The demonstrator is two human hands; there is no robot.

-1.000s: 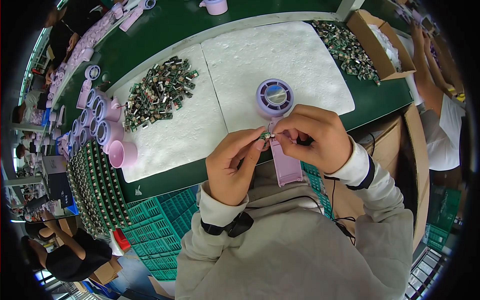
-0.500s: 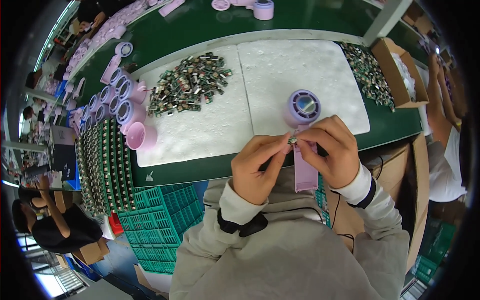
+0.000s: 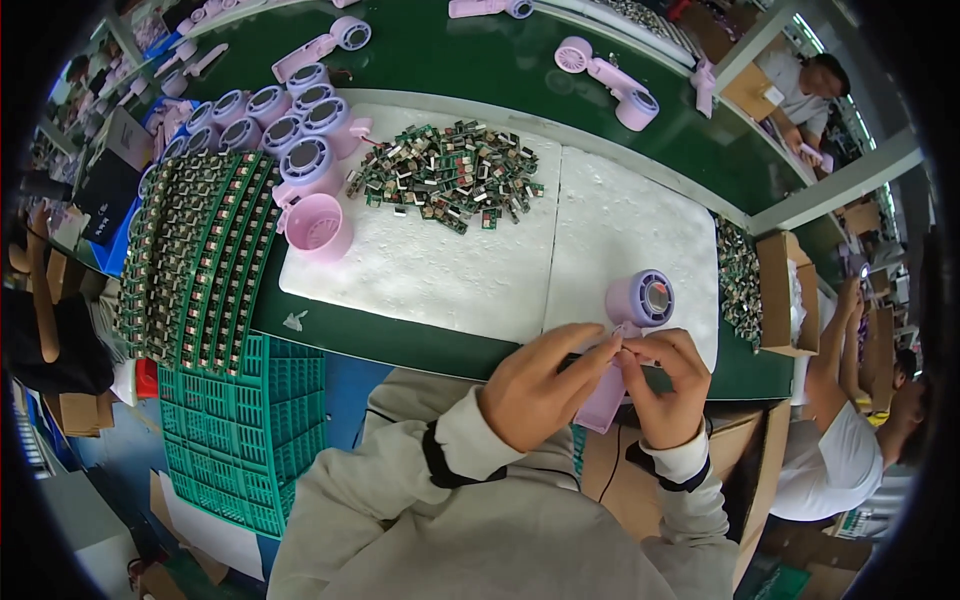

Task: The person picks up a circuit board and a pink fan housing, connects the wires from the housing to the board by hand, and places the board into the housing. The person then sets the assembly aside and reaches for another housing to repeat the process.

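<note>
1. The white foam board [image 3: 420,285] has circuit strips [image 3: 190,265] stacked left of it, seemingly unsplit.
2. Purple fan heads [image 3: 240,133] cluster at its far left corner; I cannot tell if they are finished.
3. Loose circuit boards [image 3: 450,180] lie heaped on its left panel, so plenty appears left.
4. One purple fan [image 3: 638,300] is over its near right part, apparently midway.
5. Left hand [image 3: 545,385] and right hand [image 3: 668,388] bring their fingertips together at that fan's neck; what they pinch is hidden.
</note>
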